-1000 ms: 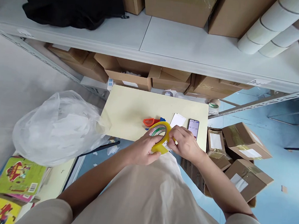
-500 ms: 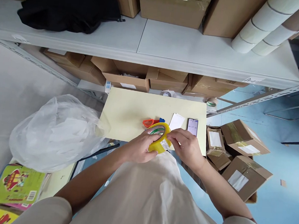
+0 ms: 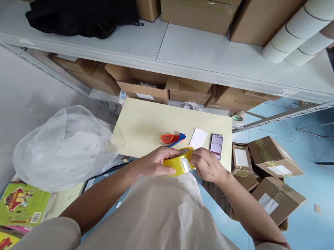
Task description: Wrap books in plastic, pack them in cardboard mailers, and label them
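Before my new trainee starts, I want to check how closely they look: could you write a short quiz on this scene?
1. Multiple choice: what colour is the tape roll in the left hand? A black; B yellow; C red.
2. True or false: on the table, the phone lies to the right of the white paper.
3. What touches the tape roll on the side away from the left hand?

Key: 1. B; 2. true; 3. the right hand.
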Demonstrator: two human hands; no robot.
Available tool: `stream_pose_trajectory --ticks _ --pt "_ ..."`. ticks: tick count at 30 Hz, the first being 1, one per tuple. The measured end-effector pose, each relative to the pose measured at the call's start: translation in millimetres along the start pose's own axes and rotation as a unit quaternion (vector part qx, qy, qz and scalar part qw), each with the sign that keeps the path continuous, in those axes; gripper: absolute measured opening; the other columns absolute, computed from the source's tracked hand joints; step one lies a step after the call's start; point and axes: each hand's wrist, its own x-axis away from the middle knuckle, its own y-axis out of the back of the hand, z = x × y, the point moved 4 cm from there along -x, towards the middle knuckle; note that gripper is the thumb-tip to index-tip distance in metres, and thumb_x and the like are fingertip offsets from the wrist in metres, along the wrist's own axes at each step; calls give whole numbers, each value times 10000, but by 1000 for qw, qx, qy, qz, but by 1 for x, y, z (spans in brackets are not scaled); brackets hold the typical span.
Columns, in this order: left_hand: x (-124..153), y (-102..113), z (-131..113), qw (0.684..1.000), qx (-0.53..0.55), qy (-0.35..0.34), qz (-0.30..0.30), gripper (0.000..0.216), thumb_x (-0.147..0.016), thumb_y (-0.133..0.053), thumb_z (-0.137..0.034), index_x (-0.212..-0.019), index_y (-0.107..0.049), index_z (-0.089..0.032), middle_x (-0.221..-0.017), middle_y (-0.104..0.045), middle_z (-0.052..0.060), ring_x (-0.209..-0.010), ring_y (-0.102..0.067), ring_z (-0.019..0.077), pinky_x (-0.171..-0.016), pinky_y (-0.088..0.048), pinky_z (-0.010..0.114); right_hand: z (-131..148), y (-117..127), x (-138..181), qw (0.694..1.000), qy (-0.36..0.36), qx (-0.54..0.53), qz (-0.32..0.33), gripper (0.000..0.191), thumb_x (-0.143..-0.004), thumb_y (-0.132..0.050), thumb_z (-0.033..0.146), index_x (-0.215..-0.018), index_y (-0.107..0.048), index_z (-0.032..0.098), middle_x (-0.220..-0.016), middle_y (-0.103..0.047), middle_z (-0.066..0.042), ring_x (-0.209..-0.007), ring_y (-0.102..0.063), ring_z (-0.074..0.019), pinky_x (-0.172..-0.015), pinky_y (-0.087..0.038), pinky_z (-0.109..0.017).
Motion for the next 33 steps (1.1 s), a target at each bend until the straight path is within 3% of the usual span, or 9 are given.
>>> stream_pose_trajectory --ticks 6,10,12,14,16,19,25,33 --pt "-7 0 4 995 95 20 15 431 -647 -660 -256 -1063 -637 -145 -864 -689 66 -733 -662 201 -614 -508 295 -3 6 8 999 42 -14 11 239 -927 -341 109 -1037 -520 223 -838 -594 -47 -706 -573 -162 -653 -516 -339" --pt "-6 7 -3 996 85 27 -10 477 -680 -651 -240 -1147 -607 -154 -948 -692 81 -768 -672 206 -644 -516 304 -11 18 8 995 -59 -57 -60 229 -942 -450 251 -1167 -478 218 -904 -611 -73 -828 -615 -187 -688 -550 -355" --pt "-6 9 -6 997 66 24 -22 503 -679 -652 -240 -1171 -595 -152 -990 -686 85 -790 -665 205 -648 -510 296 -14 22 5 988 -111 -82 -68 439 -893 -542 417 -1253 -444 185 -990 -615 -120 -929 -612 -228 -732 -557 -398" --pt "-6 9 -9 999 37 18 -22 496 -681 -647 -244 -1166 -602 -152 -986 -682 72 -800 -651 196 -648 -500 282 -13 21 0 985 -131 -107 -32 557 -840 -585 505 -1274 -467 177 -1065 -610 -146 -989 -604 -248 -778 -555 -421" --pt "-6 6 -12 1000 11 8 -15 470 -690 -635 -242 -1151 -617 -156 -936 -678 50 -777 -635 179 -628 -483 261 -11 19 -6 982 -138 -129 -7 409 -869 -575 440 -1203 -553 205 -1065 -620 -124 -985 -614 -226 -785 -557 -390" --pt "-7 2 -15 1000 3 -5 -5 461 -701 -626 -226 -1158 -624 -165 -925 -676 41 -776 -628 170 -626 -476 254 -8 19 -10 984 -127 -121 -35 180 -904 -555 234 -1065 -635 221 -968 -648 -78 -892 -631 -173 -732 -553 -319" --pt "-7 5 -8 996 73 -4 -50 455 -668 -714 -249 -1107 -646 -151 -975 -711 83 -833 -671 207 -695 -513 296 -4 12 4 997 -29 -6 -75 145 -876 -525 102 -984 -591 174 -868 -643 -79 -796 -611 -172 -672 -544 -319" --pt "-13 -1 11 984 161 12 -71 435 -635 -793 -260 -1034 -665 -145 -881 -737 79 -778 -694 192 -677 -521 267 2 15 19 996 54 2 -76 169 -878 -465 96 -957 -550 219 -855 -622 -49 -813 -625 -179 -725 -583 -377"
